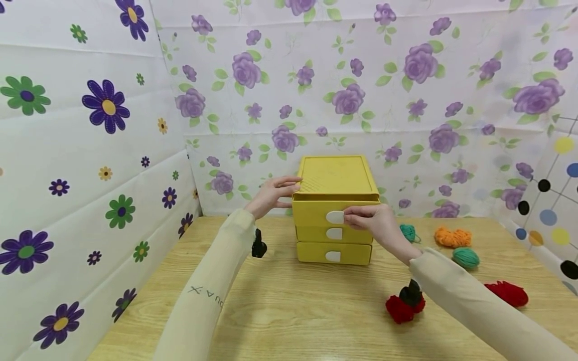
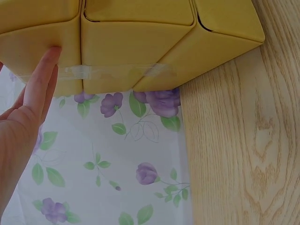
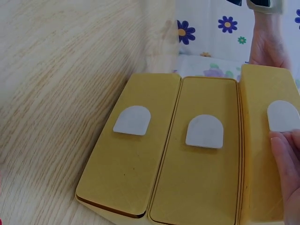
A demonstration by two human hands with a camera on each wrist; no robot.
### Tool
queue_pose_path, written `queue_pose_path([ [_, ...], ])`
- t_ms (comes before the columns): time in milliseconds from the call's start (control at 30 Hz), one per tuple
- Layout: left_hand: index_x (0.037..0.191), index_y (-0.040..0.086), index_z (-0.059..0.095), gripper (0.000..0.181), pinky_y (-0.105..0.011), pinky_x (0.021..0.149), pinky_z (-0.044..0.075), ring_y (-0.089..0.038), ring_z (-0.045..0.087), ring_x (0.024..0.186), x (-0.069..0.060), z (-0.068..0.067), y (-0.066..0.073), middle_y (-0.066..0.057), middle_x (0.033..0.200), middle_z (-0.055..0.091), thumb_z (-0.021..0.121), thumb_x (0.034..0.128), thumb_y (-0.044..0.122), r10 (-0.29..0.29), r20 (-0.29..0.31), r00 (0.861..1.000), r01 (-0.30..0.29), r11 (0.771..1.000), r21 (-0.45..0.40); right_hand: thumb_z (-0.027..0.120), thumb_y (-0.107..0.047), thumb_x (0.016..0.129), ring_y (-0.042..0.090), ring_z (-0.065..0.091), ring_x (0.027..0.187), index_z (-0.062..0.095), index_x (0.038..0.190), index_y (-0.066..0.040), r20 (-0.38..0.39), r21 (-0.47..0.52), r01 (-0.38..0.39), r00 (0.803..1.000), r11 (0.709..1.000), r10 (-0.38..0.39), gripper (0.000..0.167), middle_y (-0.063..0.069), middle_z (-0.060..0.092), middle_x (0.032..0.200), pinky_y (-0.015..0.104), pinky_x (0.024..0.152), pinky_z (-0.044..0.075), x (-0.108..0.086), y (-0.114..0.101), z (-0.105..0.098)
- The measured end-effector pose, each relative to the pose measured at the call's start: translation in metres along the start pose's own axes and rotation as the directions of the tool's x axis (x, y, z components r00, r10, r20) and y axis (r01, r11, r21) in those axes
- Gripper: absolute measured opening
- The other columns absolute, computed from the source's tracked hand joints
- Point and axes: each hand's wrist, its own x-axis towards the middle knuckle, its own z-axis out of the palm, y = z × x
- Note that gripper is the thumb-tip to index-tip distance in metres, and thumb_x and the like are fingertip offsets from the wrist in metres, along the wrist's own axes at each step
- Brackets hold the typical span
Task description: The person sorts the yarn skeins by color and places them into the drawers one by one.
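Observation:
A yellow drawer unit point(image 1: 338, 173) with three stacked drawers stands on the wooden table. Its top drawer point(image 1: 311, 213) juts out a little past the two below. My right hand point(image 1: 379, 221) pinches the white tab handle point(image 1: 335, 217) of that drawer; the right wrist view shows the thumb and fingers at the edge of this handle point(image 3: 282, 116). On the unit's left side, my left hand point(image 1: 272, 194) rests with fairly straight fingers. In the left wrist view, its fingertip point(image 2: 54, 54) touches the yellow side wall. The inside of the drawer is hidden.
Right of the unit lie teal yarn point(image 1: 408, 231), orange yarn point(image 1: 453, 237), a green yarn ball point(image 1: 465, 257) and red yarn point(image 1: 508, 293). Another red yarn bundle point(image 1: 400, 309) sits below my right wrist. Flowered sheets point(image 1: 289, 90) close off the back and left.

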Motion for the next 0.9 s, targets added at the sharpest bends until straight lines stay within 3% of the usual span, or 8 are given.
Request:
queue_pose_path([
  [500, 0.129, 0.012, 0.051, 0.04, -0.043, 0.079, 0.046, -0.026, 0.048, 0.107, -0.001, 0.0, 0.0, -0.008, 0.124, 0.048, 0.057, 0.0913, 0.021, 0.003, -0.003, 1.0, -0.003, 1.0, 0.024, 0.062, -0.002, 0.085, 0.027, 0.063, 0.084, 0.064, 0.102, 0.011, 0.014, -0.022, 0.04, 0.999, 0.999, -0.04, 0.022, 0.021, 0.063, 0.096, 0.032, 0.071, 0.049, -0.014, -0.005, 0.004],
  [900, 0.13, 0.011, 0.05, 0.04, -0.043, 0.08, 0.046, -0.026, 0.048, 0.107, -0.002, 0.001, 0.0, -0.009, 0.125, 0.047, 0.056, 0.0918, 0.02, 0.009, 0.003, 1.0, -0.009, 1.0, 0.025, 0.062, -0.002, 0.084, 0.024, 0.063, 0.083, 0.065, 0.102, 0.01, 0.022, -0.015, 0.035, 0.999, 0.999, -0.035, 0.021, 0.019, 0.064, 0.095, 0.036, 0.071, 0.049, -0.024, -0.009, 0.004],
])
